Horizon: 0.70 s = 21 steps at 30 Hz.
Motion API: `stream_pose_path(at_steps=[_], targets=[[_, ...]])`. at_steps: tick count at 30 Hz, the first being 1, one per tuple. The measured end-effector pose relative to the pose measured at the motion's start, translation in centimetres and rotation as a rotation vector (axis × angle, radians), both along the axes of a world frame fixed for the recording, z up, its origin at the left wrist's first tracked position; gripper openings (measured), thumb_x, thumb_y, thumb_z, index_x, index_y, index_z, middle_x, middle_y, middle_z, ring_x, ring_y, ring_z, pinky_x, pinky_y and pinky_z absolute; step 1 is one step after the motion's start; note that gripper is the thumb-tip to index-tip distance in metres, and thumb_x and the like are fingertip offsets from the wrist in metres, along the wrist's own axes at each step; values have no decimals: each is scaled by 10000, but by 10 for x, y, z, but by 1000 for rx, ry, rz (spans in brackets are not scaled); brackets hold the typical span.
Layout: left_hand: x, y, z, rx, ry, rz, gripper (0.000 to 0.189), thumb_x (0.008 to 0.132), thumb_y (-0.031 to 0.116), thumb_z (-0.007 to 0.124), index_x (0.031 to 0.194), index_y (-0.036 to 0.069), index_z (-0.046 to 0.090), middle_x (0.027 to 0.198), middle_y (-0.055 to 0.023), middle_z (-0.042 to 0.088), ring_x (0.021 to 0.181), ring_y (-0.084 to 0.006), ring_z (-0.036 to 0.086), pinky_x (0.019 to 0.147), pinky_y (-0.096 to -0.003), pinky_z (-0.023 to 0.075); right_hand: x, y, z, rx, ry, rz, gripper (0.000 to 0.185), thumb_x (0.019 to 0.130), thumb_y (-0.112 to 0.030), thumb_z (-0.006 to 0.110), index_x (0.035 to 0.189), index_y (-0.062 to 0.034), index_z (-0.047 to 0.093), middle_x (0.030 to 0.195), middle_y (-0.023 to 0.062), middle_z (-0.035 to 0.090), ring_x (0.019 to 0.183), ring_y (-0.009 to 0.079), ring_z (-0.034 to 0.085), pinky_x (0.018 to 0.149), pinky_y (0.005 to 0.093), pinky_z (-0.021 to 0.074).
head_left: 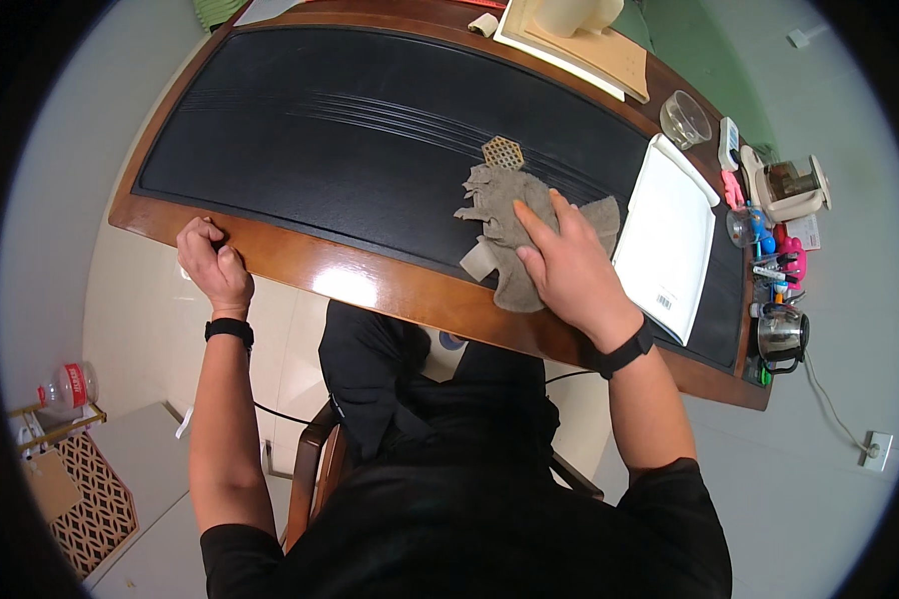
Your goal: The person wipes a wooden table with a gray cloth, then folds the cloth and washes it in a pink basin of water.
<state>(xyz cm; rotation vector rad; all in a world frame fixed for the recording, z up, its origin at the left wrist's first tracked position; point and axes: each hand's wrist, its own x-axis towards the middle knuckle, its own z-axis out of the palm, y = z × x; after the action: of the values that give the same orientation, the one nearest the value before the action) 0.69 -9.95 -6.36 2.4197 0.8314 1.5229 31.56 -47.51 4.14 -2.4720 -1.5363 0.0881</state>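
My right hand (573, 273) holds a grey-brown towel cloth (506, 217) down against the desk, palm lowered and fingers stretched over it. The bunched cloth covers part of the black leather desk pad (330, 150) and hangs over its front border onto the wood. A pale label (479, 260) sticks out from the cloth's left side. Just beyond its far edge is a small hexagonal lattice coaster (503, 153). At the left, my left hand (213, 262) rests by the desk's wooden front edge (292, 258), fingers curled in and nothing visible in them.
A white paper pad (667, 239) lies right of my right hand. Along the right edge stand a glass kettle (783, 337), a glass teapot (790, 183), pens (775, 266) and a clear plastic bowl (685, 120). Boards (577, 45) lie at the back. A chair armrest (311, 472) is below.
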Motion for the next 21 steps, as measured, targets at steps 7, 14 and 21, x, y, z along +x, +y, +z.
stream_pose_path(at_steps=[7,14,21], targets=[[0,1,2,-8,3,-12,173,818,168,496,927,38,528,1004,-170,604,968,-361,557,903,-469,487,44,20,-8,-12,6,-91,544,1117,-349,603,1627,-163,557,1635,391,454,1482,593,480,1241,574,429],[-2,2,1,-1,15,-28,172,829,160,492,936,34,538,1003,-168,604,960,-352,557,896,-467,491,38,7,-3,-30,46,-33,563,1107,-331,623,1631,-137,548,1628,400,458,1483,553,500,1256,541,423],[1,4,-2,18,-22,-49,165,824,146,491,935,35,542,1009,-166,619,966,-346,557,907,-462,491,4,-14,3,-35,49,-15,589,1096,-330,650,1652,-176,527,1671,380,415,1520,591,441,1272,561,408]])
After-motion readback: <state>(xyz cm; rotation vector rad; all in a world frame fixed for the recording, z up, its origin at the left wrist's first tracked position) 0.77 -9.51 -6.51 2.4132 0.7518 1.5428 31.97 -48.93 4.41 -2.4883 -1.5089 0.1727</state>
